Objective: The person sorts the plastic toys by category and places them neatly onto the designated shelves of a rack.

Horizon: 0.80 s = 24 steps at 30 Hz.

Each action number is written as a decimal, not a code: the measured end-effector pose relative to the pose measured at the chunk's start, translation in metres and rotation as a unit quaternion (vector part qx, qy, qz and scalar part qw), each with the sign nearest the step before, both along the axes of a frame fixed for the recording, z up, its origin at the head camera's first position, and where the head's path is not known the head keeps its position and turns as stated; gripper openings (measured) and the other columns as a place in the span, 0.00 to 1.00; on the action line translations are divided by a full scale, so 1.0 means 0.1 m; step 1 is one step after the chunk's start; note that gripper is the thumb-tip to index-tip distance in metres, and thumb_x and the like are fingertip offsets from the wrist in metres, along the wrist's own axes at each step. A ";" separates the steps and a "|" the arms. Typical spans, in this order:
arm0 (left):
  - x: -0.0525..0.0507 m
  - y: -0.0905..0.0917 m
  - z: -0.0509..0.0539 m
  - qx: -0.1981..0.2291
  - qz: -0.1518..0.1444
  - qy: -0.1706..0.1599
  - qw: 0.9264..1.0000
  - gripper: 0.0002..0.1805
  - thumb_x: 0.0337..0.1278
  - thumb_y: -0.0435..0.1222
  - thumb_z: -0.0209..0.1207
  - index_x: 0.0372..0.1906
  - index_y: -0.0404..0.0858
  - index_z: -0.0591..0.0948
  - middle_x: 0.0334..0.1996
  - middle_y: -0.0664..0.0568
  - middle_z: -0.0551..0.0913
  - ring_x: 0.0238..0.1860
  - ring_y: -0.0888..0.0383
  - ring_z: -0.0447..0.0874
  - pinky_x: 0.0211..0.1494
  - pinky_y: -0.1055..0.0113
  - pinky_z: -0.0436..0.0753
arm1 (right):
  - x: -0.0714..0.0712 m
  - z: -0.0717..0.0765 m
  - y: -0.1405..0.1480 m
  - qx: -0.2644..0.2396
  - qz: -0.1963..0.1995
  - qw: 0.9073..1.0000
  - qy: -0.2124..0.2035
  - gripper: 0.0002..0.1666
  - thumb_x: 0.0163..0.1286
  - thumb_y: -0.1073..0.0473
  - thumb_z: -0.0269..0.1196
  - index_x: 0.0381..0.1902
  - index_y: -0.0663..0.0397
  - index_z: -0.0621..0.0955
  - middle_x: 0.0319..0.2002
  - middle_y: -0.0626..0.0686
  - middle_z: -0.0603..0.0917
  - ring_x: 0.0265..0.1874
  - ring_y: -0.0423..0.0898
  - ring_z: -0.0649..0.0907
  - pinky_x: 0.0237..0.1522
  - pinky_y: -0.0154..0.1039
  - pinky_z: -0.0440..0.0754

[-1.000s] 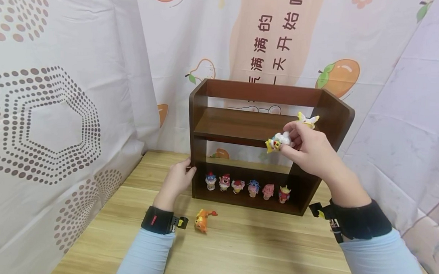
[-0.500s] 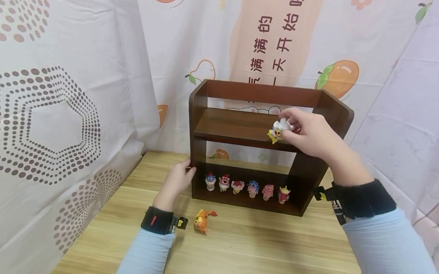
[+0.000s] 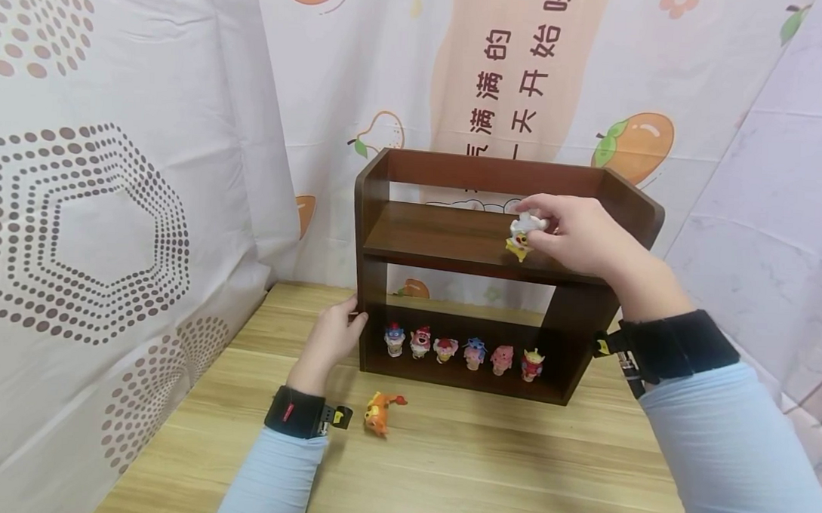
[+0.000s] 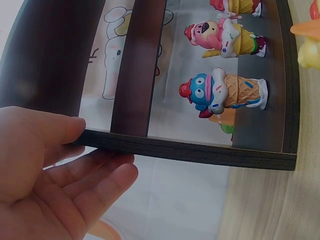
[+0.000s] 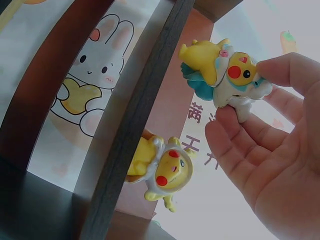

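Note:
My right hand [image 3: 585, 236] pinches a yellow figurine [image 3: 519, 245] by its white hood, just in front of the upper board of a dark brown shelf [image 3: 439, 231]. In the right wrist view, this held figurine [image 5: 212, 67] has red cheeks and a teal frill. A second yellow figurine [image 5: 172, 170] with a white hood stands on that board; the hand hides it in the head view. My left hand [image 3: 330, 337] holds the shelf's left side panel [image 4: 200, 154], thumb on one face and fingers on the other.
Several small ice-cream-cone figurines, among them a blue-faced figurine [image 3: 394, 340] and a red figurine [image 3: 532, 364], line the lower shelf. An orange figurine [image 3: 378, 414] lies on the wooden table [image 3: 444, 469] in front. A printed curtain [image 3: 308, 79] hangs behind.
My right hand has risen and brought the figurine up to the upper board, turning it more upright. The second yellow figurine has gone behind the hand. My left hand has stayed put.

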State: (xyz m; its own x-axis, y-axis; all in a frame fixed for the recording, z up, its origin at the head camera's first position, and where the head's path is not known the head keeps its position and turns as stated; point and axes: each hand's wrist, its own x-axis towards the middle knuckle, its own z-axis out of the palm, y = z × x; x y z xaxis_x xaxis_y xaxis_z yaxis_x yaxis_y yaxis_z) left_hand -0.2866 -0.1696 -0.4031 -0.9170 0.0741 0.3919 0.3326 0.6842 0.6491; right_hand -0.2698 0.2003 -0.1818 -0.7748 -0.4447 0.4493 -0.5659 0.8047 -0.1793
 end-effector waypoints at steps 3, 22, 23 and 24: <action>0.00 0.00 0.00 0.000 0.003 0.000 1.000 0.24 0.73 0.37 0.58 0.69 0.34 0.77 0.59 0.40 0.83 0.57 0.44 0.83 0.60 0.49 0.81 | -0.03 0.04 -0.02 0.009 0.005 1.000 0.002 0.22 0.69 0.62 0.60 0.60 0.50 0.82 0.32 0.52 0.79 0.31 0.48 0.75 0.31 0.45 0.71; 0.01 0.01 0.02 -0.001 0.002 0.004 1.000 0.24 0.73 0.36 0.58 0.69 0.31 0.76 0.59 0.37 0.82 0.59 0.44 0.82 0.61 0.49 0.80 | -0.20 0.17 -0.13 0.041 -0.026 0.997 -0.056 0.23 0.69 0.58 0.63 0.62 0.51 0.81 0.44 0.60 0.83 0.41 0.55 0.78 0.38 0.48 0.76; 0.01 0.01 0.03 0.000 0.002 0.001 1.000 0.25 0.73 0.36 0.58 0.69 0.31 0.75 0.60 0.37 0.81 0.59 0.43 0.82 0.61 0.49 0.80 | -0.21 0.17 -0.14 0.044 -0.027 0.997 -0.059 0.23 0.70 0.58 0.63 0.62 0.51 0.81 0.45 0.60 0.83 0.41 0.55 0.78 0.39 0.48 0.76; 0.02 0.01 0.03 0.000 0.002 -0.002 1.000 0.25 0.73 0.36 0.58 0.70 0.31 0.75 0.61 0.37 0.80 0.59 0.43 0.81 0.61 0.49 0.80 | -0.22 0.17 -0.15 0.046 -0.028 0.996 -0.064 0.23 0.70 0.58 0.64 0.63 0.52 0.80 0.45 0.60 0.83 0.41 0.55 0.79 0.40 0.49 0.76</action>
